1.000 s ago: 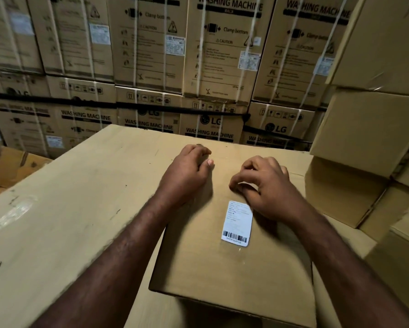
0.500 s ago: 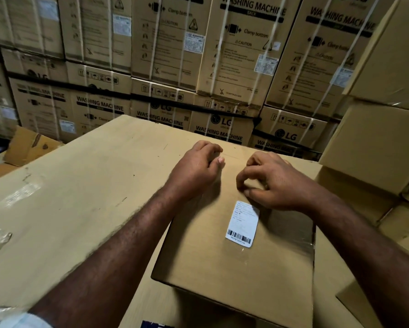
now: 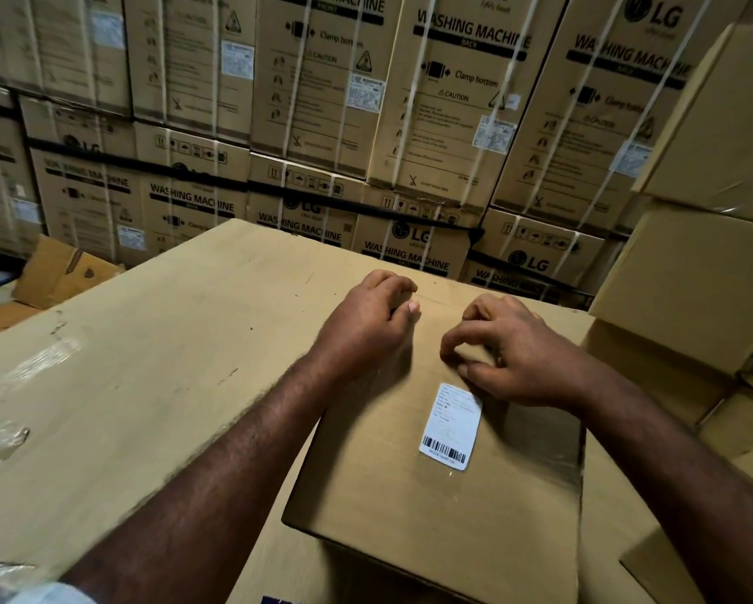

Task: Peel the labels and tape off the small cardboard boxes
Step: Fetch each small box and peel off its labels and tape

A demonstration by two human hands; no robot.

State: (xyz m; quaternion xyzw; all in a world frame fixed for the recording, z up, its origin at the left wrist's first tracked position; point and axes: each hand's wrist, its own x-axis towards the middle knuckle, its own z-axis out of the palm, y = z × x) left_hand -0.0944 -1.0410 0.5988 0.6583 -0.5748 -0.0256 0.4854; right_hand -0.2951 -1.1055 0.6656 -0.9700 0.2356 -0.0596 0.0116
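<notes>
Peeling seems just starting: right hand (image 3: 527,357) curls fingers (image 3: 464,337) picking at tape (image 3: 544,446) beside the barcode label (image 3: 451,425), left hand (image 3: 366,326) gripping the small cardboard box (image 3: 409,516) at the carton's (image 3: 170,342) right edge; next needs a lifted corner.

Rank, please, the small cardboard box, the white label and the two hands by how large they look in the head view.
1. small cardboard box
2. left hand and right hand: about alike, so not ranked
3. white label
</notes>
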